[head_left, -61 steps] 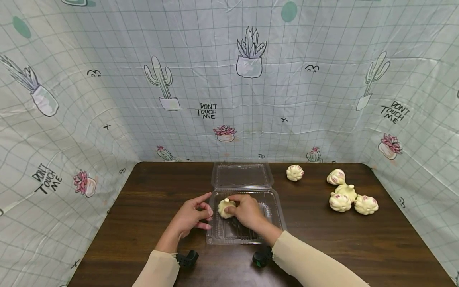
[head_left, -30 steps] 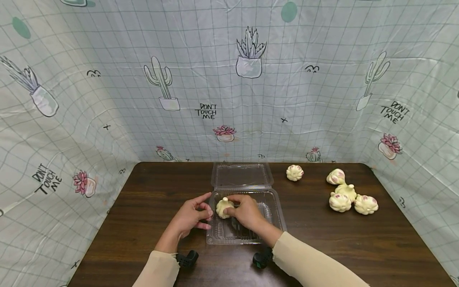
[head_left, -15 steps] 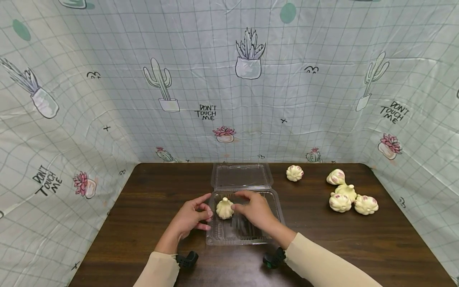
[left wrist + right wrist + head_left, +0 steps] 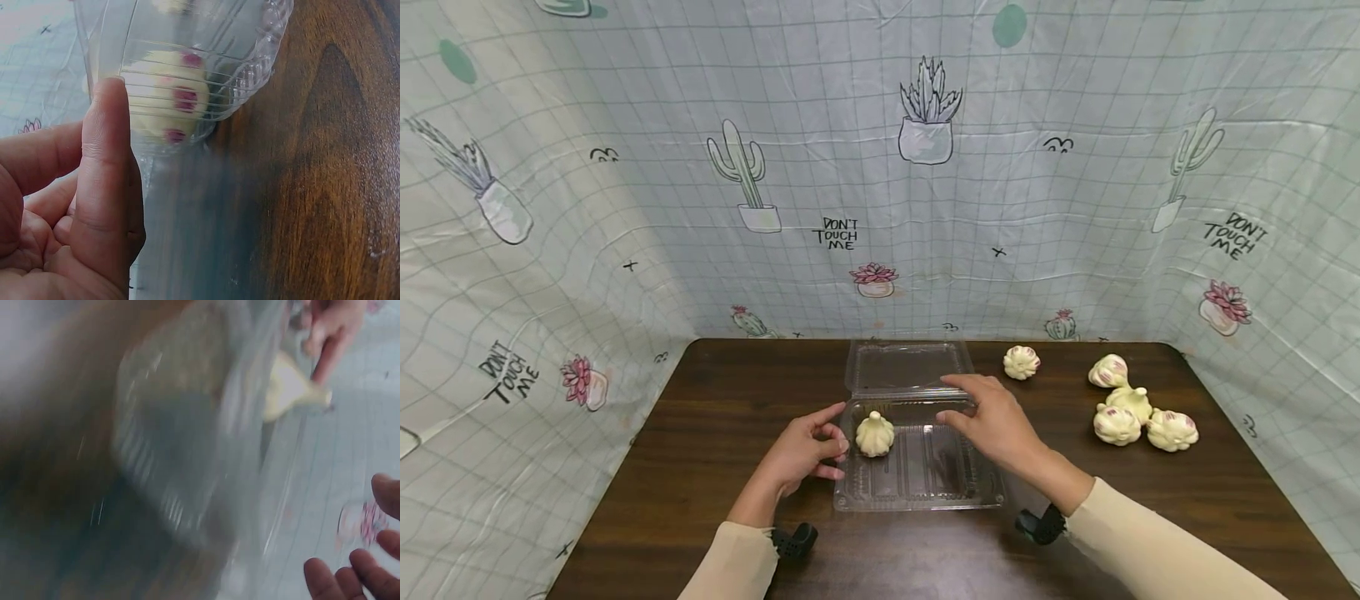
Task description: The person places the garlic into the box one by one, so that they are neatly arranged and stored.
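Observation:
A pale garlic bulb [image 4: 875, 435] sits stem up in the left part of a clear plastic clamshell container [image 4: 917, 503], whose lid lies folded back. My left hand [image 4: 801, 454] is at the container's left rim, index finger extended along it. The left wrist view shows a straight digit [image 4: 106, 144] right at the clear wall, with the purple-marked garlic behind it. My right hand [image 4: 1000, 421] hovers over the container's right side, thumb and fingers spread and holding nothing. In the right wrist view, blurred, its fingertips [image 4: 322, 578] are apart from the container.
On the dark wooden table [image 4: 737, 375], one garlic bulb [image 4: 1022, 362] lies behind and right of the container. Several more, including one garlic bulb [image 4: 1172, 431], cluster farther right. A printed cloth [image 4: 820, 167] hangs along the table's back and sides.
My right hand has let go of the garlic bulb, after shifting it slightly left, and moved away to the right. The left hand has stayed at the rim.

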The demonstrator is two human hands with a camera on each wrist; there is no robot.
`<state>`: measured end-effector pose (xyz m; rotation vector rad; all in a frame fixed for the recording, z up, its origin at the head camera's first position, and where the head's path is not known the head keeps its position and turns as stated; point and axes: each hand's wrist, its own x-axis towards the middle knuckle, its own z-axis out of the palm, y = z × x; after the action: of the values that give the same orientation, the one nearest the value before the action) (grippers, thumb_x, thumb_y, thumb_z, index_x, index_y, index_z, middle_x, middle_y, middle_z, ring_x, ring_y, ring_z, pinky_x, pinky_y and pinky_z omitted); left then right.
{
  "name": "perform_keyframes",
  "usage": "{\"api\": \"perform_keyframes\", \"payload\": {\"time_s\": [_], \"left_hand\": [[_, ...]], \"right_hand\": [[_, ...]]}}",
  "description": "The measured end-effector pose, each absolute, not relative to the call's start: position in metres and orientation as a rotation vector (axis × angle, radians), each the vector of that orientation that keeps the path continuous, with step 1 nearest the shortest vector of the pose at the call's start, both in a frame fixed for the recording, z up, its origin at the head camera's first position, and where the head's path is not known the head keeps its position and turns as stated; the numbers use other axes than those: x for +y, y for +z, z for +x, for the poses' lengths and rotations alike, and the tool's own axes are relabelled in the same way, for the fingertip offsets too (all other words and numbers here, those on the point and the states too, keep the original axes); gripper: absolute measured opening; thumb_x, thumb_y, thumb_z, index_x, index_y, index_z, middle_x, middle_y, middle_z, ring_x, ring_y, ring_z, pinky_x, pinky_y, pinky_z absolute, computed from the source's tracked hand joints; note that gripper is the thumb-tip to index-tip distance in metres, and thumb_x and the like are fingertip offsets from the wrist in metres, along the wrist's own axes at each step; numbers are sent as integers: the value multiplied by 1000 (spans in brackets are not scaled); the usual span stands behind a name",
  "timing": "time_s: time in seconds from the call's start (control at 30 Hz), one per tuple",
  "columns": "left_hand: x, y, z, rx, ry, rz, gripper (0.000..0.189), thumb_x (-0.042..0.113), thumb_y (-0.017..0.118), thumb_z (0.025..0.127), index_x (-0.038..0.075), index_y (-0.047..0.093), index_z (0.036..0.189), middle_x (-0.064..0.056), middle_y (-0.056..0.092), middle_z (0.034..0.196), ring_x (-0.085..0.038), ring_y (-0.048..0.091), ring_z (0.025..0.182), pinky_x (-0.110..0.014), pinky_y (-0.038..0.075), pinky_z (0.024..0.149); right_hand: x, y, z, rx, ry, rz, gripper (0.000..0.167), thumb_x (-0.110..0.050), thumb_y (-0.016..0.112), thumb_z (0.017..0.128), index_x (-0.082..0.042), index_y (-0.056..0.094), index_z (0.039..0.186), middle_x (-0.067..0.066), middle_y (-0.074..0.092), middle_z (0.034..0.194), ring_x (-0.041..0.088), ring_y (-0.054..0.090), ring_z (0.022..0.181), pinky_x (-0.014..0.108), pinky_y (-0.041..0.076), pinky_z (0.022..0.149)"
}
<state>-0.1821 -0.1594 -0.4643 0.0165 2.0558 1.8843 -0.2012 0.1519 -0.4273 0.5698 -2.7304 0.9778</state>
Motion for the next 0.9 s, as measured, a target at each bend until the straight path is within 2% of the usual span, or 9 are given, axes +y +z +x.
{"api": "perform_keyframes", "payload": {"time_s": [0.07,0.23,0.33,0.57,0.9], "left_hand": [[-160,-464,-182,2058,1885,16,69,-5,63,102,9,38,164,-11,57,104,-21,63,82,-32,66,64],[-161,-464,-182,2066,1881,13,68,-5,63,102,9,38,164,-12,58,104,-21,63,82,-33,66,64],[-162,-464,-182,2067,1878,9,68,-5,63,102,10,38,164,-12,58,105,-21,63,82,-34,66,64],[-161,-465,-184,2077,1874,16,68,-6,62,101,9,39,164,-13,58,104,-21,63,81,-35,67,65],[-162,-465,-184,2074,1876,-9,69,-8,63,100,9,40,163,-13,57,105,-21,64,80,-35,67,65]], "right_hand": [[165,-425,-207,-2697,876,611,57,-21,87,89,-10,67,141,14,68,137,27,67,96,46,59,85],[200,-421,-230,-2609,685,710,58,-16,87,87,-7,66,140,16,67,136,36,62,118,54,56,94],[221,-421,-246,-2562,579,778,59,-14,88,86,-6,65,139,17,68,135,38,59,124,58,55,97],[261,-416,-280,-2610,320,893,61,-8,87,84,-6,64,141,20,64,136,42,56,123,61,55,95],[291,-423,-314,-2822,228,986,72,-5,84,87,-8,53,152,22,52,151,48,51,133,67,53,98]]}}
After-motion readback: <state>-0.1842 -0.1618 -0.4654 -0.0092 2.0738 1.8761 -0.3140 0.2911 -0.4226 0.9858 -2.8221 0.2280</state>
